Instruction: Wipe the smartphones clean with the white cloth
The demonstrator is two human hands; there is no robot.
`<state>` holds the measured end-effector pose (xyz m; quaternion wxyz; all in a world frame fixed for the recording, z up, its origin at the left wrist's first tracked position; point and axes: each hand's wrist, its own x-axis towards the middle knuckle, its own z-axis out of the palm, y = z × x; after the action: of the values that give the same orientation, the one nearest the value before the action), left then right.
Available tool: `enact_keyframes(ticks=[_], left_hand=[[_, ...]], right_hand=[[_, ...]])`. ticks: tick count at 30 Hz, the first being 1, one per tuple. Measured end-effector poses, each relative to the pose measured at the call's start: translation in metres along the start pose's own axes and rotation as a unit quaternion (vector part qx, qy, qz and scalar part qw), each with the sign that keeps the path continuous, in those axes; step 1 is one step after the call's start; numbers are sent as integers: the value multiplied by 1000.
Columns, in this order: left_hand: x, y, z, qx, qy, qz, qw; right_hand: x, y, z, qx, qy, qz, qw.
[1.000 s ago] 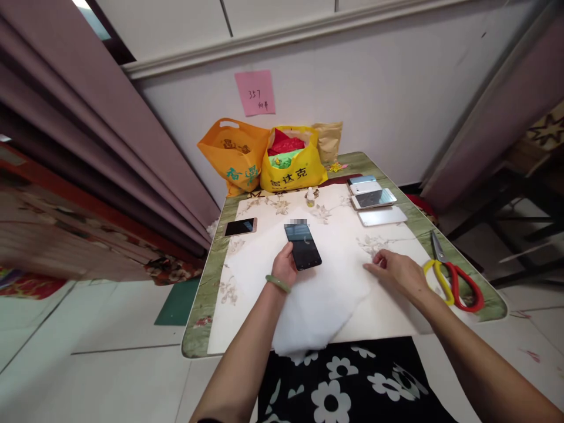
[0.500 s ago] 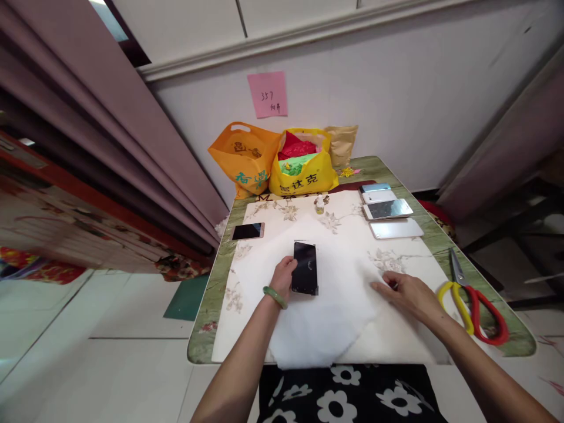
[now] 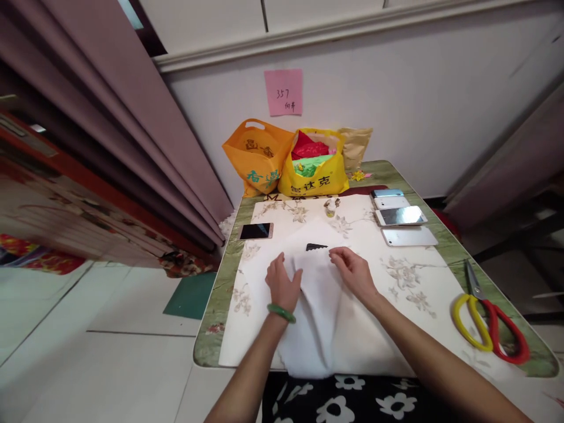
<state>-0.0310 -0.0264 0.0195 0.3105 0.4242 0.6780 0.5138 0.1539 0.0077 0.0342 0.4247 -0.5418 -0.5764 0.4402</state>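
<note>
A soft white sheet (image 3: 315, 329) is folded over a black phone (image 3: 315, 247); only the phone's far end shows beyond the fold. My right hand (image 3: 356, 271) pinches the folded edge of the sheet, just right of the phone. At the left, my left hand (image 3: 284, 286) has its thumb and fingers apart and rests on or just over the sheet; a green bangle (image 3: 282, 312) circles that wrist. Another dark-screened phone (image 3: 256, 231) lies to the far left of the sheet.
Several phones (image 3: 400, 216) lie in a row at the right. Scissors (image 3: 484, 317) with yellow and red handles lie near the front right corner. At the back stand an orange bag (image 3: 255, 158), a yellow bag (image 3: 315, 181), a brown paper pouch (image 3: 355, 147) and a small bottle (image 3: 330, 208).
My right hand has drawn the sheet's right side leftward over the phone. My left hand has let go of the phone and spread its fingers. The camera view has shifted slightly.
</note>
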Motion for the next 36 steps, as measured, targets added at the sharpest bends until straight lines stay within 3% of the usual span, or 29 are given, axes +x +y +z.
enact_keyframes(ticks=[2,5,8,10,14,19,24,28,30,32,36], left_hand=[[-20,-4,-2,45,-22,3,999],[-43,-11,3,59,-40,12,997],[-53,-16,3,71,-27,57,995],[-54,-20,-1,139,-27,89,986],[-55,-23,-6,313,-58,128,939],[-57,-14,9,424,-57,154,891],[-48,-4,23,454,-54,123,881],[-38,-8,8,420,-90,120,895],[-35,-13,-4,398,-113,132,901],[-34,-19,-14,394,-107,134,903],[-36,-28,-21,409,-51,124,903]], right_hand=[[0,10,6,-115,8,-79,990],[-2,19,20,-198,-45,-183,962],[-2,25,35,-243,-109,-244,933],[-1,31,40,-271,-121,-263,918],[-5,43,33,-296,-85,-259,915],[-21,49,9,-296,11,-210,932],[-28,43,-3,-207,112,-165,958],[-26,36,4,-157,131,-185,961],[-24,34,12,-162,113,-203,959],[-21,35,20,-199,53,-230,951],[-13,40,29,-334,-111,-282,892]])
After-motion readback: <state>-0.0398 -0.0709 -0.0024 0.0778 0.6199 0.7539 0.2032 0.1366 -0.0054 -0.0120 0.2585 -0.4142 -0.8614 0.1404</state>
